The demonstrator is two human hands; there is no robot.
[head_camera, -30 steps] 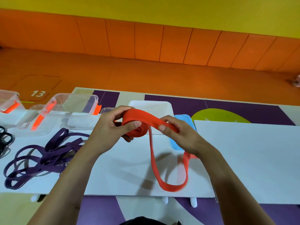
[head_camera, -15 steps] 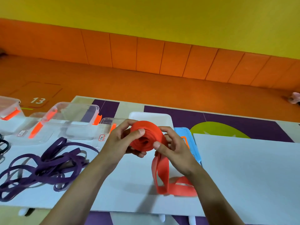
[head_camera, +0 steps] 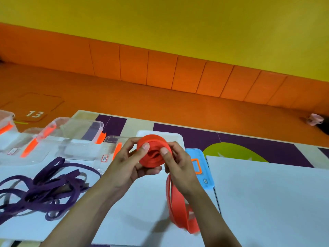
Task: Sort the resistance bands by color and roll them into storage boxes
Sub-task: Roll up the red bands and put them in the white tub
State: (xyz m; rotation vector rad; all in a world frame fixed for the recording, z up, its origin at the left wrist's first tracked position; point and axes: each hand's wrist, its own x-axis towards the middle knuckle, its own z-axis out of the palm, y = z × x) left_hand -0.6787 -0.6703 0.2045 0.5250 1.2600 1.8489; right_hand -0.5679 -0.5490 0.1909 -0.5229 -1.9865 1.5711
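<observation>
A red-orange resistance band (head_camera: 153, 152) is wound into a thick roll held above the white table (head_camera: 267, 196). My left hand (head_camera: 130, 164) grips the roll from the left, thumb on its face. My right hand (head_camera: 178, 163) pinches the roll's right side, and the loose tail of the band hangs below it down to the tabletop. A tangle of purple bands (head_camera: 44, 188) lies on the table at the left. Clear storage boxes with orange latches (head_camera: 74, 132) stand behind the purple bands.
A white lid (head_camera: 176, 138) and a blue lid with an orange handle (head_camera: 201, 166) lie behind my hands. A second white table panel fills the right side. Beyond the table are a purple and green floor mat and an orange padded wall.
The roll has grown thicker as more band was wound on, and the hanging tail is shorter. Both hands have stayed on the roll, turning it.
</observation>
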